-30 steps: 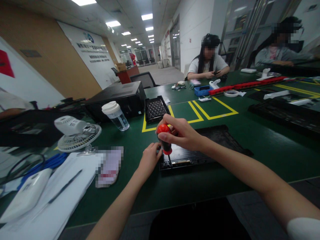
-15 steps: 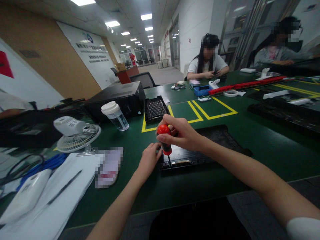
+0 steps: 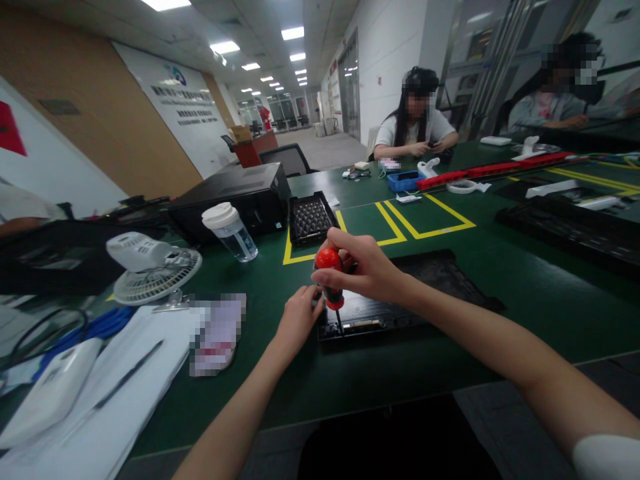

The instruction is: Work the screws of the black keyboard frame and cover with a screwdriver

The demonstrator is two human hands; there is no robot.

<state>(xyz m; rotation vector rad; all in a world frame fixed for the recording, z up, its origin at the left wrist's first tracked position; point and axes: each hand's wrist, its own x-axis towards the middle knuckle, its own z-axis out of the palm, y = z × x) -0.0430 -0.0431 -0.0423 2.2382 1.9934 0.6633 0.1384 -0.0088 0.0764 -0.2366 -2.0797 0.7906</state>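
Note:
My right hand (image 3: pixel 361 268) is closed round a stubby screwdriver (image 3: pixel 328 261) with a red and black handle. Its shaft points down, and the tip meets the near left corner of a flat black panel (image 3: pixel 435 277), which lies on the green table. Along the panel's near edge runs a small strip with pale and brass-coloured parts (image 3: pixel 363 326). My left hand (image 3: pixel 299 316) grips the panel's left edge, its fingers curled and the fingertips partly hidden behind the screwdriver.
A black tray with a bumpy pad (image 3: pixel 313 218) stands beyond my hands, near a lidded bottle (image 3: pixel 231 232) and a black computer case (image 3: pixel 235 197). To the left are a white fan (image 3: pixel 155 270), a phone (image 3: pixel 217 333) and papers with a pen (image 3: pixel 129 373). Co-workers sit across the table.
Almost nothing differs. The screwdriver and both hands keep their places, with at most a tiny shift of the right hand.

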